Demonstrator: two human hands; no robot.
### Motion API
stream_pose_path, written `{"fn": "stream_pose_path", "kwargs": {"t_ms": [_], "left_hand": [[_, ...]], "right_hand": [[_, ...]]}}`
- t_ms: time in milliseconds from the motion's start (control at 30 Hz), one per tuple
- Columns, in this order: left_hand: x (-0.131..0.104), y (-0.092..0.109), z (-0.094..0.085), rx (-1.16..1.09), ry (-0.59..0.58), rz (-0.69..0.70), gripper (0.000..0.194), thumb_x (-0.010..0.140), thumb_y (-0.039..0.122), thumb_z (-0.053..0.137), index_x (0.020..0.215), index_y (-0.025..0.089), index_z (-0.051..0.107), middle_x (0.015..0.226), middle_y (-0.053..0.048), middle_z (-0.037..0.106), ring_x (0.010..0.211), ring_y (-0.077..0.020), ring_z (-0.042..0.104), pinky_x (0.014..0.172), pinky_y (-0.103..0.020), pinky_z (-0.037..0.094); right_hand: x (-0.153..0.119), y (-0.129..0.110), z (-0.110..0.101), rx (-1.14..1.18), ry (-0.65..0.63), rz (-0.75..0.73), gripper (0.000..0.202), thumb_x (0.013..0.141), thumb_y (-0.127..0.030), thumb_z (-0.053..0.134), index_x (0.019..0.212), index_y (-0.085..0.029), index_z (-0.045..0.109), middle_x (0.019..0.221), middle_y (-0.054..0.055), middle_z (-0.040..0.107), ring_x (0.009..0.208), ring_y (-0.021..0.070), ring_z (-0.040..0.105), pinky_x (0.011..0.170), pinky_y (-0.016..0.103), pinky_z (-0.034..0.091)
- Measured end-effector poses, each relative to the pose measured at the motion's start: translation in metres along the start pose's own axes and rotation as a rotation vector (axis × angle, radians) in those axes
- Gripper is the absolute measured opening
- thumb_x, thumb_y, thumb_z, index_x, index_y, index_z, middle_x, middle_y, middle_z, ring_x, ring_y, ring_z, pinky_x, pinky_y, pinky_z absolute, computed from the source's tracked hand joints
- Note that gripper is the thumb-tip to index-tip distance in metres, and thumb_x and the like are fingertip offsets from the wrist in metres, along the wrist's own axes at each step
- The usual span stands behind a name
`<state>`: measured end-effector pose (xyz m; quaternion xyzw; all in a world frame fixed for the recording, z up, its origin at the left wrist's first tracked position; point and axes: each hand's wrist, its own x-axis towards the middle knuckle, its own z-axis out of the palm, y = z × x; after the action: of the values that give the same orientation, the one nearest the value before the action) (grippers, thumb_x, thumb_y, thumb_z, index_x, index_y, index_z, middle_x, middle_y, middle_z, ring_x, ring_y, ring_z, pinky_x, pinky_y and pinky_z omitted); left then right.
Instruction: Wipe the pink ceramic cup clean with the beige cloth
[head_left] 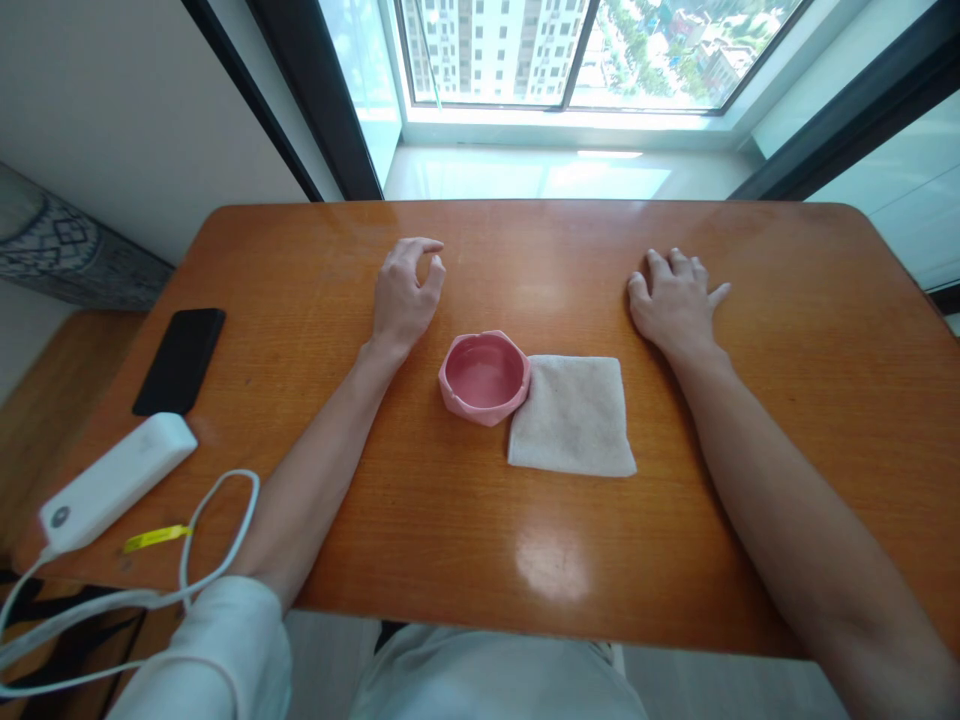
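Note:
A pink faceted bowl (486, 410) stands upright near the middle of the wooden table, with nothing visible inside. Its right side touches or slightly overlaps a folded off-white cloth (576, 415) lying flat. My left hand (409, 293) rests on its side beyond the bowl and to its left, fingers curved with a gap between thumb and forefinger, holding nothing. Palm down on the table, my right hand (676, 300) lies beyond the cloth and to its right, fingers spread, with nothing in it. Neither hand touches the bowl or the cloth.
At the table's left lie a black phone (180, 360) and a white power strip or box (120, 485). A white cable (244, 535) with a yellow tag (156, 538) loops beside my left forearm. A window (570, 60) is behind the table (810, 400).

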<state>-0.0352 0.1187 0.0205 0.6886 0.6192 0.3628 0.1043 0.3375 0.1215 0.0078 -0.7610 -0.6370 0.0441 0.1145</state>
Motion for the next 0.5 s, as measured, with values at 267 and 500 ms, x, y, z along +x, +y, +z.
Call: {"fn": "stream_pose_path", "kwargs": {"t_ms": [267, 500], "left_hand": [[-0.039, 0.122, -0.134, -0.748, -1.040, 0.386, 0.014, 0.092, 0.047, 0.094, 0.087, 0.036, 0.086, 0.070, 0.000, 0.074, 0.058, -0.0185, 0.068, 0.059, -0.036, 0.060], [-0.076, 0.108, -0.158, -0.721, -1.440, 0.530, 0.020, 0.067, 0.056, 0.091, 0.085, 0.048, 0.086, 0.073, 0.000, 0.076, 0.050, -0.0202, 0.066, 0.031, -0.035, 0.032]], "right_hand": [[0.003, 0.002, 0.002, -0.063, -0.021, 0.007, 0.076, 0.113, -0.055, 0.028, 0.181, -0.023, 0.041, 0.190, 0.020, 0.038, 0.178, 0.0470, 0.031, 0.136, 0.091, 0.021], [0.003, 0.001, 0.000, -0.013, -0.021, 0.011, 0.075, 0.113, -0.054, 0.030, 0.179, -0.021, 0.044, 0.190, 0.021, 0.038, 0.178, 0.0488, 0.030, 0.135, 0.093, 0.018]]}}
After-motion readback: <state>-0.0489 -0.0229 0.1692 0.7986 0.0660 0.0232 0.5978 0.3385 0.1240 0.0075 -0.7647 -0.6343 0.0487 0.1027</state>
